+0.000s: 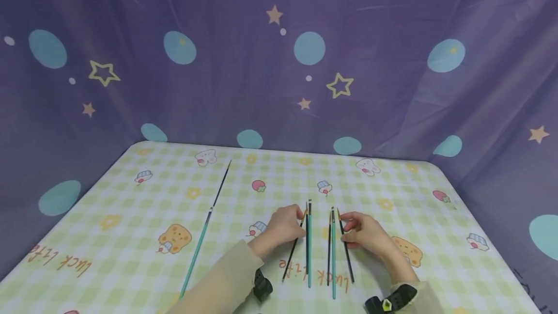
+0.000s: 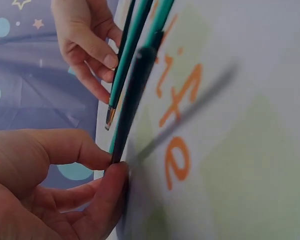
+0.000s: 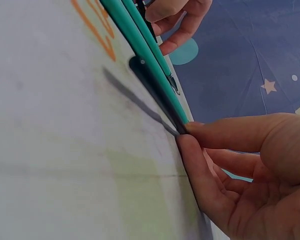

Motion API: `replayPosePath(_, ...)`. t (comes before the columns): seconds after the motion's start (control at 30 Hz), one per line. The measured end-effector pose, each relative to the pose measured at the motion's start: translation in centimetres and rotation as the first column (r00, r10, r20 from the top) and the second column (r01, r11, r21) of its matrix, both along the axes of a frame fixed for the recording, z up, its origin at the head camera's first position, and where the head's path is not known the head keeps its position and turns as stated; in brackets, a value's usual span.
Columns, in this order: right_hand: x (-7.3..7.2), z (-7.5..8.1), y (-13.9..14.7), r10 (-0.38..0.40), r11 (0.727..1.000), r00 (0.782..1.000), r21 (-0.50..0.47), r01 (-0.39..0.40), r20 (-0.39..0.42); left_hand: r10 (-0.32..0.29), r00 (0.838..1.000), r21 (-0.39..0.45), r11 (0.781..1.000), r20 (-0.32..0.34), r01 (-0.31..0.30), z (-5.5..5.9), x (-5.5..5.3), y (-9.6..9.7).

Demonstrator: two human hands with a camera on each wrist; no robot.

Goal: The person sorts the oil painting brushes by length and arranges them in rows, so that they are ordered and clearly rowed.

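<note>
My left hand (image 1: pixel 285 225) pinches a thin dark paintbrush (image 1: pixel 289 259) between thumb and finger near its bristle end; its handle slants toward me. Just right of it lie a dark paintbrush (image 1: pixel 307 251) and a teal paintbrush (image 1: pixel 310 256), close together. Across a small gap are a second teal paintbrush (image 1: pixel 333 260) and another dark paintbrush (image 1: pixel 329 256). At their right, my right hand (image 1: pixel 368 234) pinches a dark paintbrush (image 1: pixel 348 263) near its bristles. In the right wrist view, this held brush (image 3: pixel 157 92) has its handle end raised above its shadow.
Farther left, a black paintbrush (image 1: pixel 222 185) and a long teal paintbrush (image 1: pixel 197 253) lie end to end in a slanting line. A green-checked cloth (image 1: pixel 144 217) covers the table. Behind it hangs a purple curtain (image 1: pixel 235 86) with stars and dots.
</note>
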State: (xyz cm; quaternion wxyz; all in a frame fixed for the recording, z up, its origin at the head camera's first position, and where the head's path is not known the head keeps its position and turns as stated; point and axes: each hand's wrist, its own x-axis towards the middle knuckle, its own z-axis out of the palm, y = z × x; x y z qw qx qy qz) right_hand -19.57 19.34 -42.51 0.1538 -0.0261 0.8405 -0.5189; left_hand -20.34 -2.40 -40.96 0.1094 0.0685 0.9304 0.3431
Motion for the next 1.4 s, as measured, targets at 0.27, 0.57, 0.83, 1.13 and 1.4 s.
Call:
replayPosePath(0.27,0.0,-0.2,0.0,-0.036,0.999,0.999,0.001,0.036,0.010,0.028,0.998,0.091,0.995,0.057,-0.033,-0.2,-0.4,-0.5)
replayPosePath(0.57,-0.1,-0.2,0.0,-0.048,0.999,0.999,-0.002,0.048,0.017,0.077,0.978,0.412,0.898,0.193,-0.152,-1.2,-0.6,-1.6)
replayPosePath(0.83,0.2,0.1,0.1,-0.037,0.999,0.999,-0.010,0.037,0.010,0.102,0.973,0.430,0.884,0.207,-0.184,-1.4,-1.4,-2.9)
replayPosePath(1.13,0.0,0.0,-0.5,-0.044,0.999,0.999,0.018,0.044,-0.009,0.151,0.982,0.375,0.909,0.111,-0.182,-0.2,-1.8,-5.6)
replayPosePath(1.4,0.0,-0.4,-0.2,-0.080,0.996,0.997,0.049,0.080,-0.010,0.212,0.969,0.400,0.883,0.130,-0.247,0.1,-2.8,-7.6)
